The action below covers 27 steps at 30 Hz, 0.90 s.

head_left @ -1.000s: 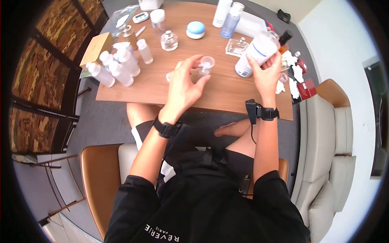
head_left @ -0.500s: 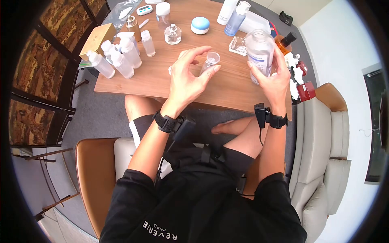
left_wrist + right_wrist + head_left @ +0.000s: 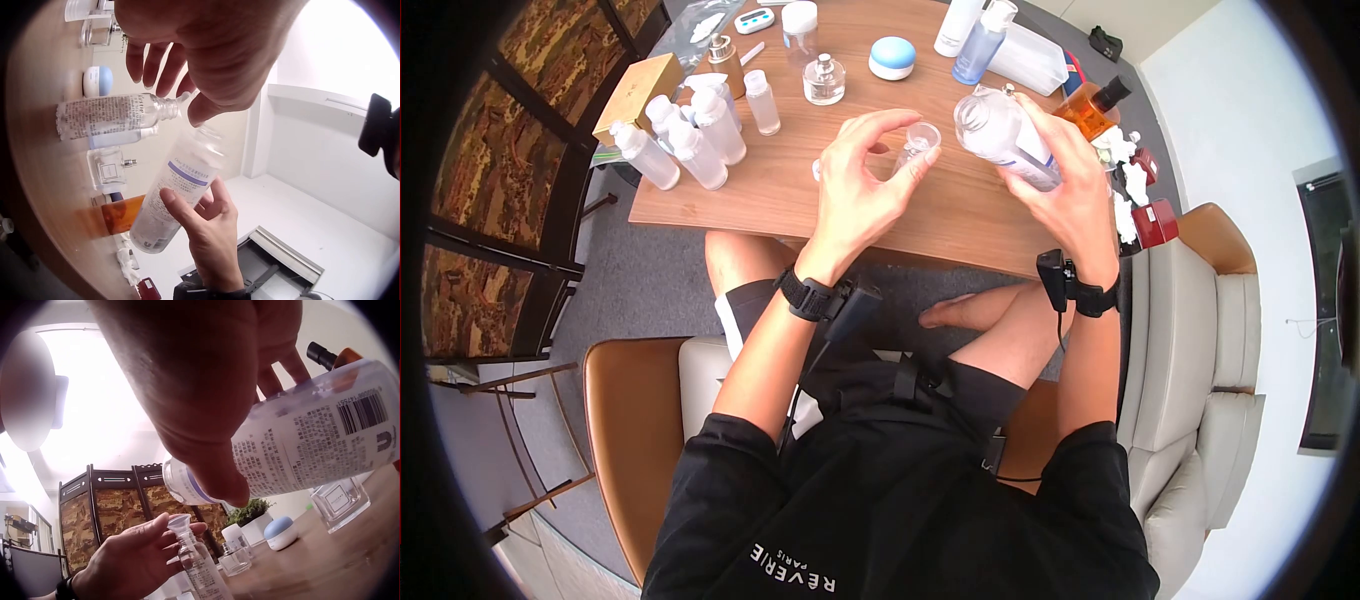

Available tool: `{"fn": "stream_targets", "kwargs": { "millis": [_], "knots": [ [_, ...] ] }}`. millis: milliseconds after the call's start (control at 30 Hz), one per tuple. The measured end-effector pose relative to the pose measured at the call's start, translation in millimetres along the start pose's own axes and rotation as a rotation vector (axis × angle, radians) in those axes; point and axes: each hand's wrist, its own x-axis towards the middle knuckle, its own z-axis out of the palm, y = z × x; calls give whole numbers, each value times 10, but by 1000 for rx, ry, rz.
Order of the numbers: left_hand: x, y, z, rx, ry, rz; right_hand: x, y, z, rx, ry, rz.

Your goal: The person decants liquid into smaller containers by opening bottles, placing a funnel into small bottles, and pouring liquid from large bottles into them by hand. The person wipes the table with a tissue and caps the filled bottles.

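My right hand (image 3: 1072,185) grips a large clear plastic bottle (image 3: 1003,130) with a printed label. The bottle is tilted, its open mouth leaning left toward a small clear funnel (image 3: 924,134). The funnel sits in the neck of a slim clear bottle (image 3: 201,572) that stands upright on the table. Around the funnel, my left hand (image 3: 858,190) pinches its rim between thumb and fingers. In the left wrist view, the large bottle's mouth is close beside the funnel, and that hand's thumb partly hides the funnel.
Several frosted bottles (image 3: 698,155) stand at the left by a cardboard box (image 3: 640,95). Behind the hands are a glass perfume bottle (image 3: 824,82) and a blue-lidded jar (image 3: 892,60). An amber bottle (image 3: 1090,108) and a blue bottle (image 3: 980,48) stand at the back right.
My right hand has brought the large bottle left and tipped its mouth toward the funnel. My left hand's thumb and fingers have drawn in closer at the funnel.
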Motion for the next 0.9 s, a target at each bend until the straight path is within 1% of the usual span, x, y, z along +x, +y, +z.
{"fn": "stream_targets", "kwargs": {
  "millis": [67,133,267,367,433,667,833,900],
  "knots": [
    [5,-11,1,-1,5,14,3,-18,6,-19,-16,7],
    [9,-14,13,-7,49,41,17,-31,9,-32,-19,-14],
    [6,-7,13,2,61,21,30,-24,36,-75,-25,-47],
    [3,-26,4,-3,69,46,51,-69,22,-87,-39,-46],
    [-4,-36,-9,5,13,19,48,-43,37,-100,-43,-53],
    [-20,-44,2,-37,14,-11,70,-52,26,-134,-83,-35],
    [-17,-54,4,-85,-7,-51,68,-25,50,-166,-78,-54],
    [-10,-48,2,-81,-4,-42,71,-22,56,-183,-72,-68]
  ]
}}
